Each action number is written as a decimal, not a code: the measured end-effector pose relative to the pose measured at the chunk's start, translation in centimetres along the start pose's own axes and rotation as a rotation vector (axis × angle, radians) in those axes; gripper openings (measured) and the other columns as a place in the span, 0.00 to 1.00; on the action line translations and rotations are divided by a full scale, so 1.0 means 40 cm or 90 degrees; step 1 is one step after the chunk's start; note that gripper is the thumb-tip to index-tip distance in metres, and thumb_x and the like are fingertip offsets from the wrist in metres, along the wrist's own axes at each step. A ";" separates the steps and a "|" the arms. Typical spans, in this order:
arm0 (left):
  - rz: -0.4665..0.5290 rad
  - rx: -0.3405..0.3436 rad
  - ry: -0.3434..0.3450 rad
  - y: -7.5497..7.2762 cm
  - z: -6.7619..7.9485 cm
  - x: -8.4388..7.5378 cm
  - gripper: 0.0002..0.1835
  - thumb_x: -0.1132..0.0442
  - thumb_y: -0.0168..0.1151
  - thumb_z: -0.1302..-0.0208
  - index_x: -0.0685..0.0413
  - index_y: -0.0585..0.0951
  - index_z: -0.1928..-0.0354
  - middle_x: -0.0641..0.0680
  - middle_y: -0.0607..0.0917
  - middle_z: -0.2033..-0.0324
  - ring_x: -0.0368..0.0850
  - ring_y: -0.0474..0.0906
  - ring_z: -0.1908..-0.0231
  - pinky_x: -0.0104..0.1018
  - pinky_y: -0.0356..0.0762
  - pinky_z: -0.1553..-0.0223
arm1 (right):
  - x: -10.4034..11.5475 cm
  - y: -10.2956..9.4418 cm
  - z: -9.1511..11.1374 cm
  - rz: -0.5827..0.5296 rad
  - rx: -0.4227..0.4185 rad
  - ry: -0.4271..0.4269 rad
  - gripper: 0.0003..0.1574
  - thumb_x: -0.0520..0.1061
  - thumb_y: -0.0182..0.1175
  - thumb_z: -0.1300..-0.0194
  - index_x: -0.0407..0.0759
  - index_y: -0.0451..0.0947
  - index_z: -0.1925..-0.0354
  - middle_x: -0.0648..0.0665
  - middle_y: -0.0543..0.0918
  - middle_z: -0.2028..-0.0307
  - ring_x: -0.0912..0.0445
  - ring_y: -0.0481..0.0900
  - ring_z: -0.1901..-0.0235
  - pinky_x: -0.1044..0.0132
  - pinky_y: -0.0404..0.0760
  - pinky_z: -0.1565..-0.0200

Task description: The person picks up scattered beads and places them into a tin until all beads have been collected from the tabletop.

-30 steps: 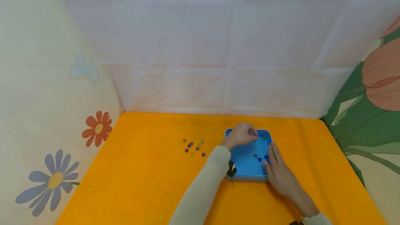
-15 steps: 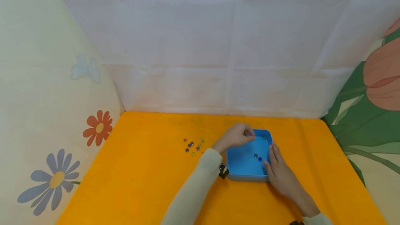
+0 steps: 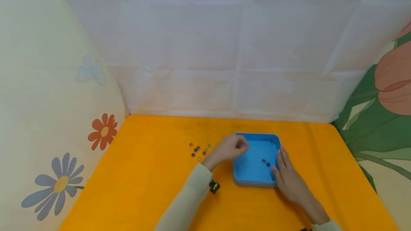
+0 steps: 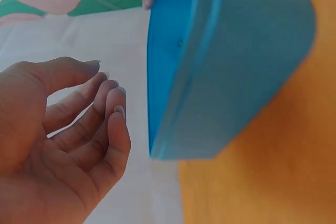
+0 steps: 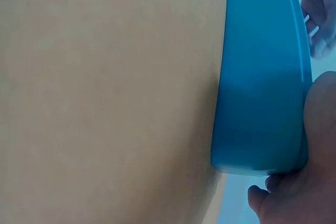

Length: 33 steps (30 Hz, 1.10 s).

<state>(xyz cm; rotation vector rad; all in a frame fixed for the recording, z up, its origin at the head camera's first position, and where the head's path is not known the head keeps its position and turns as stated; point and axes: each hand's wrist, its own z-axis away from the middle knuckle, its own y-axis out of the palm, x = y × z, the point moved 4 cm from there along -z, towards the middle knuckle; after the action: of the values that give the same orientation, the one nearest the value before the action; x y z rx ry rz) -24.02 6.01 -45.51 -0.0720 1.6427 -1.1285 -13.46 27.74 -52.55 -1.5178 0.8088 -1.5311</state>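
On the black block [image 3: 214,186] at the left cuff [image 3: 201,177], a pale mark too small to read. On the orange table [image 3: 144,184], right of centre, one tray [image 3: 252,167]: plain bright blue, open-topped, squarish with rounded corners, with a ridged band along the rim. In the tray, three beads [image 3: 268,164] in sight, small and glassy: one blue and one dark, just beside each other, and one greenish near the far right corner. Left of the tray and apart from it, in a loose cluster, eight more in sight, blue, amber, yellow and green. Two hands: the left hand [image 3: 230,147] above the tray's left edge, fingers loosely bent, a gap below the thumb, nothing visible in grasp; the right hand [image 3: 291,183] on the right wall near the front corner, clasping the tray with straight fingers outside and thumb over the rim. Behind the table, one white sheet [image 3: 179,31]; at the left, one red flower [image 3: 104,131], one blue flower [image 3: 61,184] and one butterfly [image 3: 92,71]; at the right, one pink tulip [image 3: 393,70].
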 end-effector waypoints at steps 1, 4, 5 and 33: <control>0.009 -0.003 -0.005 -0.004 0.011 0.008 0.07 0.58 0.63 0.23 0.52 0.86 0.54 0.48 0.85 0.66 0.38 0.75 0.70 0.27 0.76 0.68 | 0.000 0.000 0.000 -0.001 -0.001 0.000 0.49 0.59 0.41 0.14 0.31 0.35 0.17 0.32 0.33 0.15 0.32 0.42 0.17 0.30 0.53 0.24; 0.028 -0.020 -0.017 -0.012 0.042 0.040 0.06 0.59 0.63 0.24 0.51 0.86 0.55 0.48 0.84 0.67 0.38 0.75 0.70 0.28 0.76 0.68 | 0.001 0.001 0.000 -0.002 -0.002 -0.004 0.48 0.59 0.41 0.14 0.31 0.35 0.17 0.32 0.33 0.15 0.32 0.42 0.17 0.30 0.53 0.24; 0.032 -0.027 -0.024 -0.015 0.053 0.050 0.06 0.59 0.63 0.24 0.51 0.86 0.55 0.47 0.84 0.67 0.38 0.74 0.70 0.28 0.76 0.68 | 0.002 0.001 0.000 -0.003 -0.002 -0.005 0.48 0.58 0.41 0.14 0.31 0.35 0.17 0.32 0.33 0.15 0.32 0.42 0.17 0.30 0.53 0.24; 0.085 -0.201 -0.148 -0.125 0.237 0.262 0.07 0.61 0.66 0.26 0.55 0.87 0.53 0.52 0.89 0.63 0.42 0.80 0.66 0.33 0.79 0.66 | -0.002 0.003 -0.002 0.011 -0.008 -0.009 0.49 0.58 0.41 0.14 0.30 0.35 0.17 0.32 0.33 0.15 0.32 0.41 0.17 0.31 0.54 0.24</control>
<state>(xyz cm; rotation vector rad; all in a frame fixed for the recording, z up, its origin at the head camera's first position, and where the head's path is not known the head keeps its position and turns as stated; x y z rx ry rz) -23.29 -8.51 -49.23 -0.2820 1.5768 -0.7244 -13.51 27.75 -52.68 -1.5248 0.8229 -1.5032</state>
